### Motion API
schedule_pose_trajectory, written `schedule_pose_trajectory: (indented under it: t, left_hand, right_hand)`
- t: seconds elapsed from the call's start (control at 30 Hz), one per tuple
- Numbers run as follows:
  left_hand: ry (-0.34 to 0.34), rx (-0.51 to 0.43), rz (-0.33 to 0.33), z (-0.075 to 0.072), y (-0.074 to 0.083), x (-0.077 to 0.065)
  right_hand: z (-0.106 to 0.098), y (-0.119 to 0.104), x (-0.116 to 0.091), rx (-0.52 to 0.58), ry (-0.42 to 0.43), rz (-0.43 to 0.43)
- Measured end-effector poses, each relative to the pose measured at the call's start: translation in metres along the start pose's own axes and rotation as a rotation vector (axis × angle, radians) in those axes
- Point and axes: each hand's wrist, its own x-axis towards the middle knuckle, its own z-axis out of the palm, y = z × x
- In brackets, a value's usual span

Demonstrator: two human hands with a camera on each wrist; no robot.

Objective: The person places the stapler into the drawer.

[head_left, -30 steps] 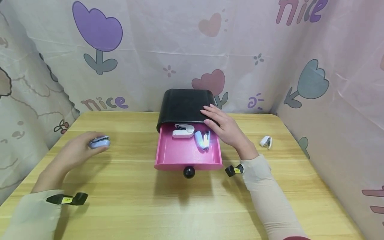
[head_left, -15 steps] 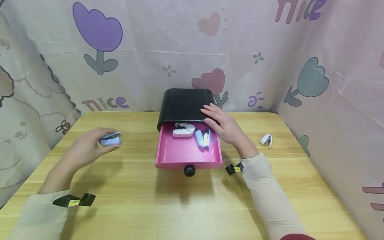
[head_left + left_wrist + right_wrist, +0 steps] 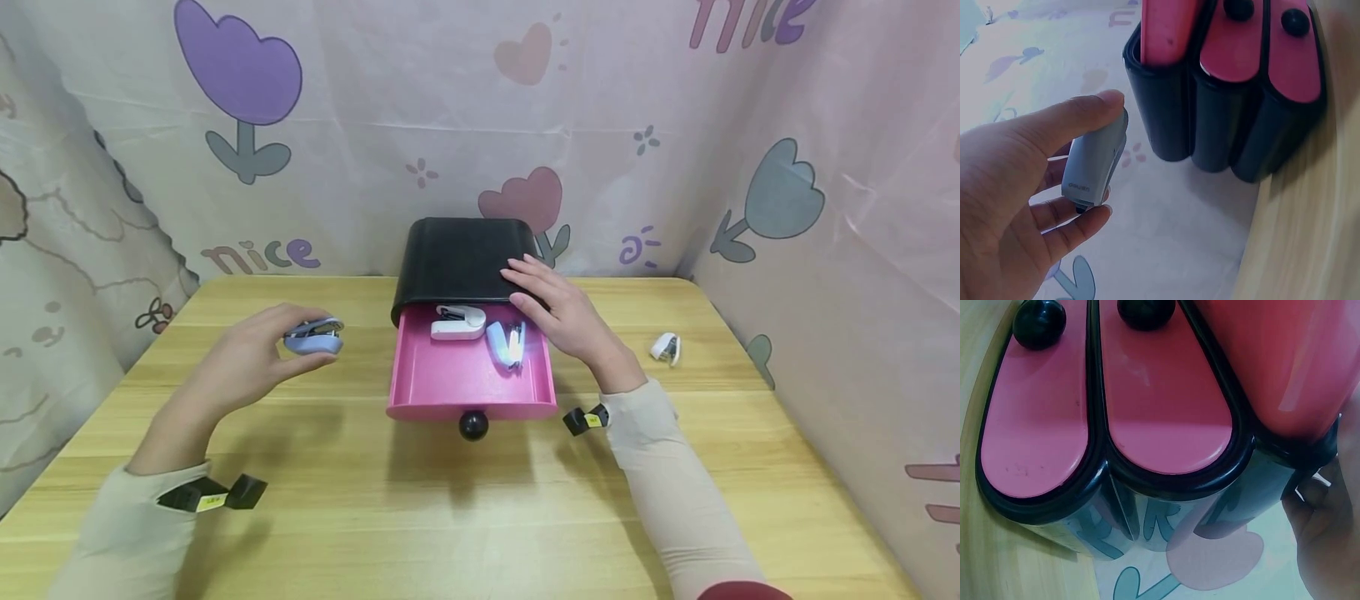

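Observation:
My left hand [image 3: 247, 358] pinches a light blue stapler [image 3: 315, 337] between thumb and fingers, held above the table left of the drawer unit. In the left wrist view the stapler [image 3: 1092, 164] shows its smooth side, with the thumb on one end. My right hand [image 3: 564, 321] rests with extended fingers on the top right of the black drawer unit [image 3: 465, 260]. Its pink top drawer [image 3: 442, 385] is pulled out. Inside lie a white stapler [image 3: 457, 325] and a second light blue stapler [image 3: 507, 345], which catches a bright glare.
A small white stapler [image 3: 665, 349] lies on the wooden table [image 3: 450, 525] to the right. The drawer's round black knob [image 3: 473, 426] juts toward me. Two lower drawers [image 3: 1169, 406] are closed. A patterned curtain [image 3: 375, 100] hangs behind.
My left hand has carried the light blue stapler rightward and slightly up, closer to the open drawer. The right hand stays in place on the drawer unit.

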Motion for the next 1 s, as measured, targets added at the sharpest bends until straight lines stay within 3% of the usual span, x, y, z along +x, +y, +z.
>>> schedule_pose_trajectory:
  t: [0.5, 1.0]
  left_hand:
    - [0.001, -0.019, 0.165, 0.012, 0.037, 0.025]
    - [-0.072, -0.046, 0.202, 0.024, 0.06, 0.04]
  right_hand:
    - [0.0, -0.002, 0.0, 0.007, -0.005, 0.01]
    - [-0.001, -0.001, 0.0, 0.006, -0.001, 0.003]
